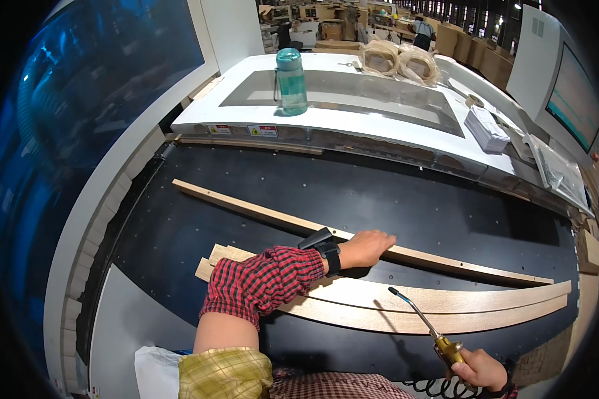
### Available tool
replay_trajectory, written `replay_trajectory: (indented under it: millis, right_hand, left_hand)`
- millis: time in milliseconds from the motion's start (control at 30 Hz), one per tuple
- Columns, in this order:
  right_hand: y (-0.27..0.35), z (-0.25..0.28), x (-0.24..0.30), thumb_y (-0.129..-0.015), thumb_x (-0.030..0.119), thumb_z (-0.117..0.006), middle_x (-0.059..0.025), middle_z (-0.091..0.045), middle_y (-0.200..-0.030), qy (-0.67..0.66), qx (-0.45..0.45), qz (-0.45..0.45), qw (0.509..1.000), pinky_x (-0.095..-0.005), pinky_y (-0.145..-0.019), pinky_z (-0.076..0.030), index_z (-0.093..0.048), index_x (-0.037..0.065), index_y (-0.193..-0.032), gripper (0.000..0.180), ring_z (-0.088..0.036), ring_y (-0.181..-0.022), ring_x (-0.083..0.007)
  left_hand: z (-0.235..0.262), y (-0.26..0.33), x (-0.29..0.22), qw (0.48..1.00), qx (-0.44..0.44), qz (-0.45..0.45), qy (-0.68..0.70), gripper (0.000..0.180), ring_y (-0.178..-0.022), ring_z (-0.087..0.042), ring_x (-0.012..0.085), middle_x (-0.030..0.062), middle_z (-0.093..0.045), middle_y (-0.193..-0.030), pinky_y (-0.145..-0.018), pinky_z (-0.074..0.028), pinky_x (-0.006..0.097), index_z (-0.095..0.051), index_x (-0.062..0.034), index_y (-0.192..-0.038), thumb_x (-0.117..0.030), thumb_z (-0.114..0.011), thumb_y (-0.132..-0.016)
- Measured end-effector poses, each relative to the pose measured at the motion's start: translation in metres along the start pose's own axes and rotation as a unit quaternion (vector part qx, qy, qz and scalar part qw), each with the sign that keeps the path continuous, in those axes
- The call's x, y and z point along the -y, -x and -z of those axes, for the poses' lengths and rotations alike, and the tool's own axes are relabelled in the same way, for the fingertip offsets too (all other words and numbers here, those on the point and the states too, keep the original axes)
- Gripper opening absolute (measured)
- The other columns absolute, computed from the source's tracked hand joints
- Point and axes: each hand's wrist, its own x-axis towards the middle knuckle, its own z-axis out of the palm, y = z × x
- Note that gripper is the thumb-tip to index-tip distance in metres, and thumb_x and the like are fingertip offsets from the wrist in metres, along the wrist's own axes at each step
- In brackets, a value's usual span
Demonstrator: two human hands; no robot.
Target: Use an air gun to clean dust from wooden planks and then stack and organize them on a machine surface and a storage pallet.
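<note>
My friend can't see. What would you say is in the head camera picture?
A person's left hand presses a long thin wood strip on a black machine table, while the right hand holds an air blow gun. A teal water bottle stands behind.

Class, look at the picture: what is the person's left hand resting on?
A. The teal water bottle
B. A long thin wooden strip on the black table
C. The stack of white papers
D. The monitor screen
B: the left hand lies flat on the long wooden strip, which runs across the black table, while the right hand holds a brass-handled air blow gun.
</note>
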Motion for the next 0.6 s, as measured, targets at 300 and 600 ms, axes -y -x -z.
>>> replay_trajectory:
  millis: [300, 600]
  right_hand:
    - [0.04, 0.042, -0.056, -0.095, 0.038, -0.043, -0.0199, -0.06, -0.065, 0.051, -0.181, -0.253, 0.949, -0.0469, -0.057, -0.046, -0.049, 0.002, -0.097, 0.037, -0.059, -0.062, -0.0407]
    - [0.133, 0.036, -0.119, -0.094, 0.035, -0.044, -0.0131, -0.065, -0.069, 0.018, -0.305, -0.41, 0.859, -0.0378, -0.059, -0.049, -0.054, -0.001, -0.086, 0.038, -0.063, -0.061, -0.0262]
  left_hand:
    - [0.022, 0.027, 0.0, 0.997, -0.026, 0.008, -0.073, 0.012, -0.075, -0.056, 0.0342, 0.013, -0.055, -0.073, -0.064, -0.045, 0.045, -0.051, -0.0051, -0.081, -0.001, -0.057, -0.071]
    - [0.009, 0.014, -0.02, 0.994, -0.028, -0.081, -0.073, 0.016, -0.075, -0.055, 0.0312, 0.0104, -0.053, -0.077, -0.065, -0.046, 0.04, -0.05, -0.0062, -0.083, 0.002, -0.056, -0.071]
